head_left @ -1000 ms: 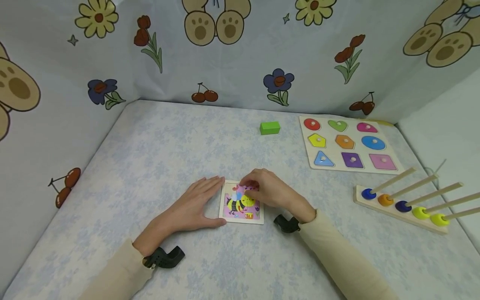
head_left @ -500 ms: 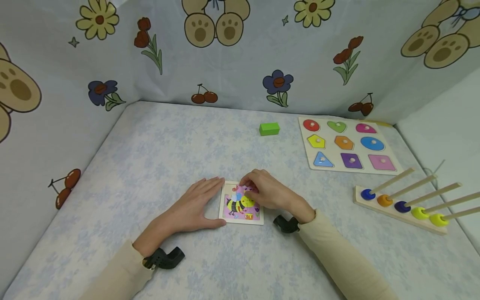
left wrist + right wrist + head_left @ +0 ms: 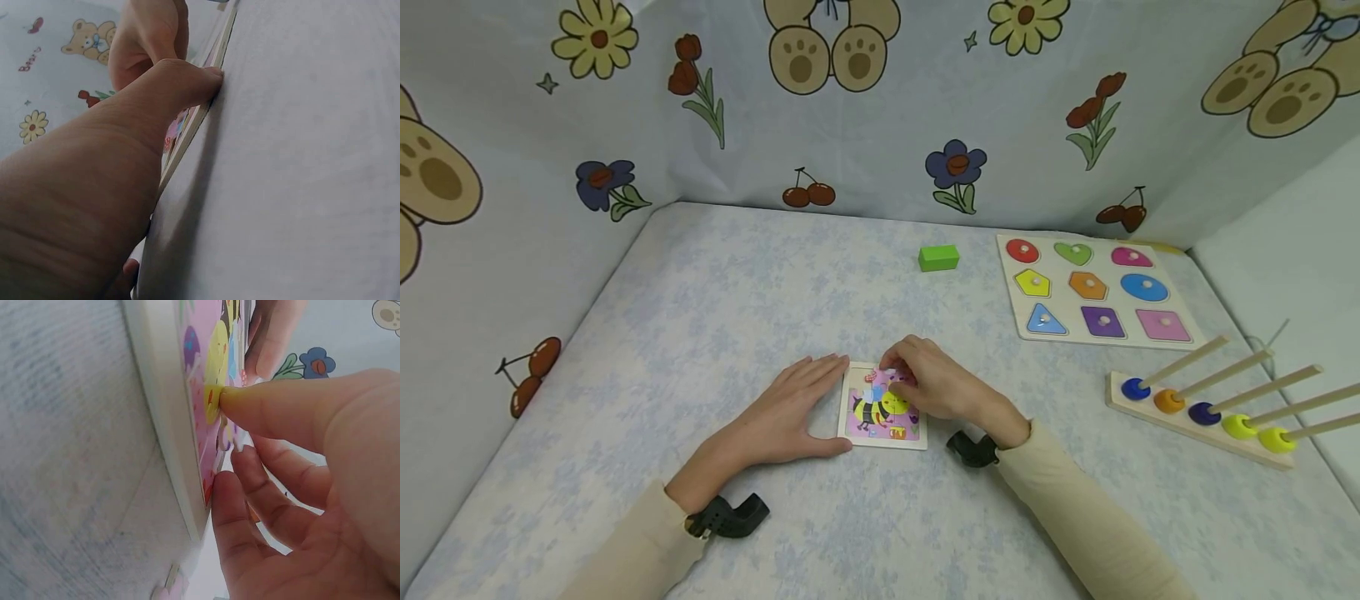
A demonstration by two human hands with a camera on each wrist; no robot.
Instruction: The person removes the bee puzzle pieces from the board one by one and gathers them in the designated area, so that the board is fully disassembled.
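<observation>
As the table (image 3: 737, 279) is used for backing, the left hand (image 3: 782, 417) is laid outstretched, the right hand (image 3: 938, 382) curled in a pinch, against the bee puzzle (image 3: 872, 413); its far-right corner piece (image 3: 210, 411), so gripped, is best pressed evenly.

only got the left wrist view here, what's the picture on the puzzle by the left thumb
Observer: The head view shows a striped bee on the puzzle.
Operator: ok and the right thumb's tip, it's hidden from me, where is it
Observer: In the right wrist view, the tip of the right hand's thumb is against the bee's yellow head.
Operator: got it, anything on the table past the puzzle
Observer: Yes, the head view shows a green block on the table, beyond the puzzle.
</observation>
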